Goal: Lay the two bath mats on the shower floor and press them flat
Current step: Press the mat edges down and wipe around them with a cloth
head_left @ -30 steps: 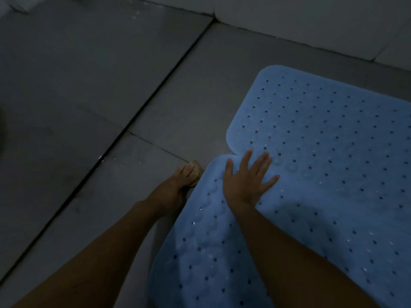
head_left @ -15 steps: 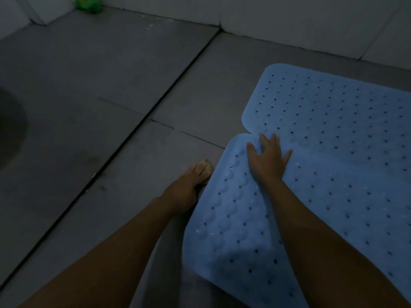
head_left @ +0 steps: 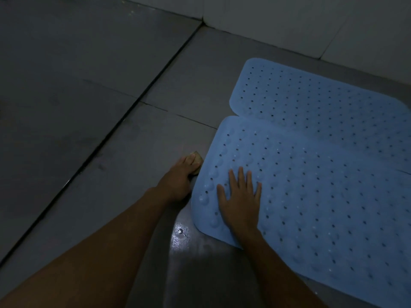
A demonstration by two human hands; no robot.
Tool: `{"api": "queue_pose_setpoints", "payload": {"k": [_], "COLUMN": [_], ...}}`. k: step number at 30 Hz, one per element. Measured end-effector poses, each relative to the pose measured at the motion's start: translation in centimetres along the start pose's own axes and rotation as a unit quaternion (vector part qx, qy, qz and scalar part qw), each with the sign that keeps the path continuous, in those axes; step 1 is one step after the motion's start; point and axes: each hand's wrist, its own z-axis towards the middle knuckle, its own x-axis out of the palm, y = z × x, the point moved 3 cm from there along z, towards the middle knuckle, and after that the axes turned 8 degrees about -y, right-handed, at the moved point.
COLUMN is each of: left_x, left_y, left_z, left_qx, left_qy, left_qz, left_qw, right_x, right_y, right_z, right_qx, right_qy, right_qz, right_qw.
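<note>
Two light-blue perforated bath mats lie side by side on the grey tiled shower floor. The far mat [head_left: 311, 101] rests flat near the wall. The near mat [head_left: 329, 207] overlaps or touches its edge, with bumps along its left border. My right hand [head_left: 241, 203] presses palm-down, fingers spread, on the near mat's left part. My left hand [head_left: 178, 181] rests on the floor just left of that mat, its fingers curled over a small tan object [head_left: 198, 160].
A pale wall base [head_left: 278, 23] runs along the back, close behind the far mat. Dark grout lines [head_left: 124, 121] cross the floor tiles on the left. A wet glint [head_left: 180, 237] shows on the floor by the near mat's corner.
My right hand slid from the near mat's far-left corner back toward me along its left side. The mat's raised left edge now lies lower. My left hand stayed put.
</note>
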Motion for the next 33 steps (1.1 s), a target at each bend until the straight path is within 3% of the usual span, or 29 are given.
{"api": "queue_pose_setpoints", "payload": {"k": [8,15,19,24,29,33], "left_x": [0.4,1.0,0.5,-0.6,-0.5,0.3], "left_y": [0.8,1.8,1.7,0.9,0.6,-0.3], "left_z": [0.3,0.6,-0.3,-4.4,-8.8,-12.0], "left_qx": [0.003,0.042,0.053,0.036,0.007,-0.037], "left_qy": [0.028,-0.004,0.031,0.044,0.020,-0.007], "left_qz": [-0.009,-0.005,0.020,0.049,0.068,0.103], "left_qw": [1.000,0.999,0.998,0.997,0.997,0.994], "right_x": [0.9,0.8,0.6,0.0,-3.0,-4.9], "right_y": [0.0,0.0,-0.1,-0.4,-2.7,-6.9], "right_z": [-0.2,-0.2,0.0,-0.1,-0.7,-3.5], "right_qx": [0.004,0.015,0.016,0.009,-0.027,-0.025], "right_qy": [-0.005,-0.004,-0.007,0.040,0.162,0.140], "right_qz": [-0.053,-0.046,-0.041,-0.010,0.079,0.027], "right_qw": [0.999,0.999,0.999,0.999,0.983,0.989]}}
